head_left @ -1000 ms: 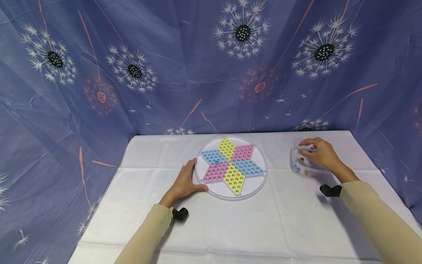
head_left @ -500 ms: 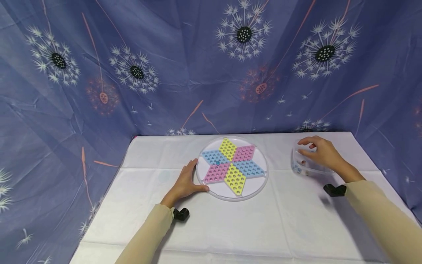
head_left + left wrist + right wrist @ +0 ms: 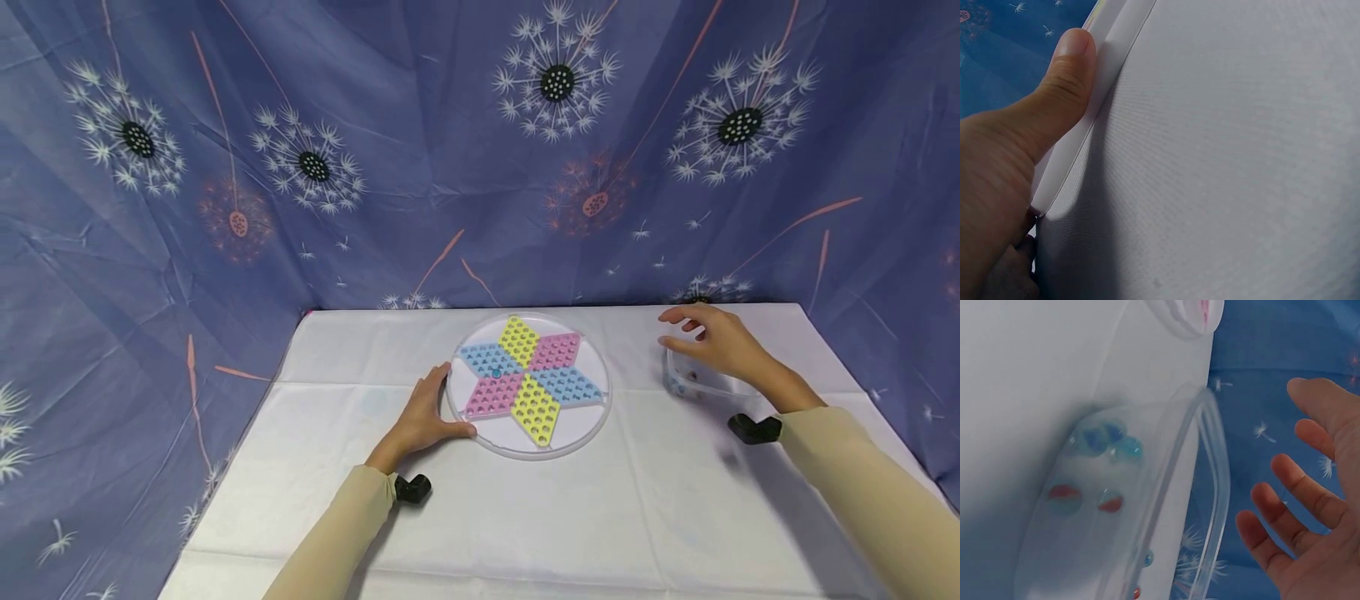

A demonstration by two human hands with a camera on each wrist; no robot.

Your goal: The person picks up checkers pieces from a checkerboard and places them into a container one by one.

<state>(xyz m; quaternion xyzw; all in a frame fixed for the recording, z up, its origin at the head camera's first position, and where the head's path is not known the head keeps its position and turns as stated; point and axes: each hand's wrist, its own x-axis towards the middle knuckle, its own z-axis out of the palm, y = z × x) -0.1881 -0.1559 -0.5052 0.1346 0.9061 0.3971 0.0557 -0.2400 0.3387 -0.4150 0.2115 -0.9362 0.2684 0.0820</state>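
A round white Chinese checkers board (image 3: 592, 433) with a yellow, pink and blue star lies in the middle of the table. One blue marble (image 3: 497, 373) sits in its left blue section. Against the board's left rim rests my left hand (image 3: 423, 417), thumb and fingers spread along the edge; the thumb (image 3: 1069, 78) presses the rim in the left wrist view. My right hand (image 3: 716, 340) is raised just over a clear plastic box (image 3: 708, 389), thumb and fingers apart with nothing between them. Through the box wall show several glass marbles (image 3: 1110, 501), blue and red.
A white cloth (image 3: 540, 525) covers the table. Behind it hangs a blue curtain (image 3: 450, 150) with dandelion prints. The box stands to the right of the board, with bare cloth between them.
My right hand has lifted slightly and moved a little left, out of the box to above its rim. The left hand stays at the board. The head view has shifted slightly.
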